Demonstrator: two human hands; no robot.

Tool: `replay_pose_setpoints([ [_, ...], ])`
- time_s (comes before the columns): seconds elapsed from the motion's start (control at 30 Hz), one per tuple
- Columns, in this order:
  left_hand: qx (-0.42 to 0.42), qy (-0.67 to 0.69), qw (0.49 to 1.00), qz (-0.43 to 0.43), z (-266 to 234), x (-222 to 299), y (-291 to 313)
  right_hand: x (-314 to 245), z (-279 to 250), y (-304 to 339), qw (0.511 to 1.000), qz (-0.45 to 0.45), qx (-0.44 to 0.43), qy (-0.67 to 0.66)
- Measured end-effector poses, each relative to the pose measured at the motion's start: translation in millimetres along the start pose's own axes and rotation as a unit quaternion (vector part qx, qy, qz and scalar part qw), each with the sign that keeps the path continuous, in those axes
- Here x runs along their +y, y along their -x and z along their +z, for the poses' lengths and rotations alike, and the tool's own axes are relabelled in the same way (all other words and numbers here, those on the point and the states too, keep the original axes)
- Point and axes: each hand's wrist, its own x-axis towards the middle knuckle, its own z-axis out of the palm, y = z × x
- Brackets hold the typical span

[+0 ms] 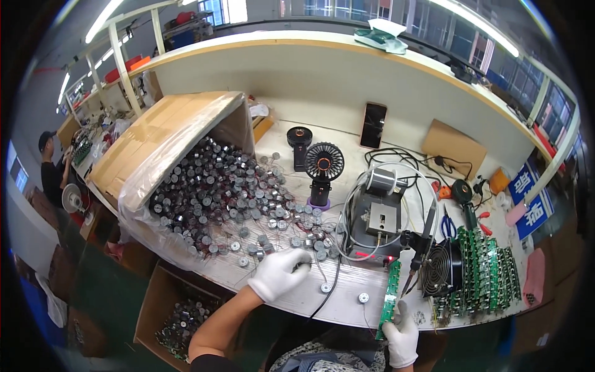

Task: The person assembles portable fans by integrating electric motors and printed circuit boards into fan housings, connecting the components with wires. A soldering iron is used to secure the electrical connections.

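Note:
My left hand (280, 276), in a white glove, is at the front edge of a heap of small round metal motors (214, 192). Its fingers are curled in, and a dark patch shows between them that I cannot make out. Below its fingertips a single motor (326, 287) rests on the table, with another motor (363, 298) further right. My right hand (403, 338), also gloved, pinches the near end of a narrow green circuit board strip (389, 297). The strip points away from me, beside a soldering iron (427, 232) held in a stand.
A soldering machine (381, 214) with a solder spool stands behind the strip. To its right are a black fan (441, 273) and rows of green boards (489, 279). An open cardboard box (167, 136) spills the motors. Two handheld fans (323, 162) and a phone (374, 125) stand behind.

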Motion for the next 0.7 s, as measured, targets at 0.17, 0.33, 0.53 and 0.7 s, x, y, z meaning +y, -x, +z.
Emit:
replay_pose_setpoints([
  [0.17,-0.01,-0.02,0.996,0.085,-3,24,-15,-7,1,6,0.995,-0.02,0.0,0.097],
  [0.33,-0.054,-0.092,0.986,0.127,-3,43,-34,-40,11,22,0.982,-0.029,-0.029,0.182],
  [0.53,-0.125,-0.118,0.975,0.139,29,49,-30,-43,13,27,0.991,-0.01,-0.002,0.136],
  [0.7,-0.143,0.05,0.984,0.094,73,43,-14,-47,19,25,0.993,0.027,-0.013,0.115],
])
